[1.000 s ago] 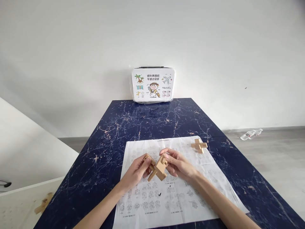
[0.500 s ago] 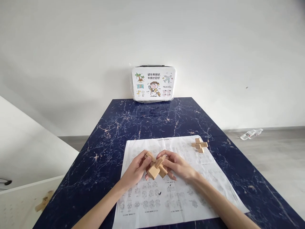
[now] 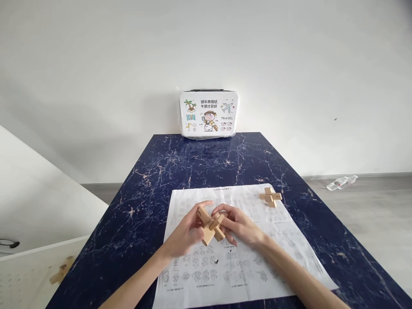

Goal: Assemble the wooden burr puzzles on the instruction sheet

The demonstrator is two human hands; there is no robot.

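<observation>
Both my hands hold a wooden interlocking puzzle just above a printed instruction sheet on a dark blue marble table. My left hand grips its left bars with fingers curled round them. Fingertips of my right hand pinch the right side. The puzzle's crossed bars stick out between the two hands. A second, smaller wooden cross puzzle lies untouched at the sheet's far right corner.
A white illustrated case stands upright at the table's far edge against the wall. A plastic bottle lies on the floor to the right. At the lower left, a white surface carries a wooden piece.
The puzzle has been turned between my hands, so its bars point differently. My left fingers have shifted their hold. The small cross puzzle has not moved.
</observation>
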